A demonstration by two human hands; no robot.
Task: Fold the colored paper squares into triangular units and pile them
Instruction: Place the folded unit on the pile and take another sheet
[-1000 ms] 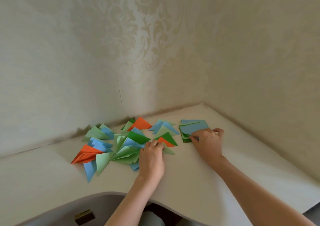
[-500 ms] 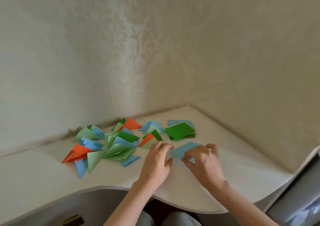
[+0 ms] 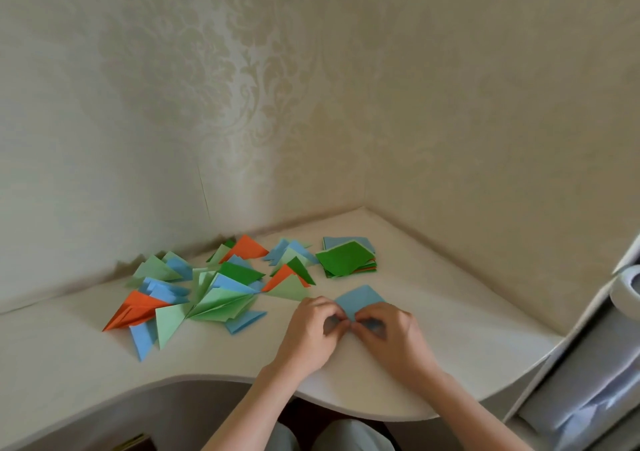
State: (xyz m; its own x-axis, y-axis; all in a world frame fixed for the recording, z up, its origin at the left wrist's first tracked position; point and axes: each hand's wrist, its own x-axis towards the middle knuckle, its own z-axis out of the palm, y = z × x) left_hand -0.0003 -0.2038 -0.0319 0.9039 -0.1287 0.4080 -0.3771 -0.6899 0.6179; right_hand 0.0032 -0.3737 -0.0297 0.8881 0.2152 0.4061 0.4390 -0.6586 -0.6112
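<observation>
Two hands meet over one blue paper square on the counter.

Both forearms reach in from the near edge of the counter (image 3: 433,364) and converge; the left hand (image 3: 310,334) and right hand (image 3: 393,334) lie knuckles up, thumbs almost touching. Each hand's fingers are curled and pinch the near corner of the blue square (image 3: 360,300), whose far half lies flat, pointing away from the person. Just beyond the square, toward the wall corner, sits the stack of unfolded squares (image 3: 343,260) with a dark green sheet on top. Left of that stack, the pile of folded triangles (image 3: 207,291) in green, blue and orange spreads along the wall.
</observation>
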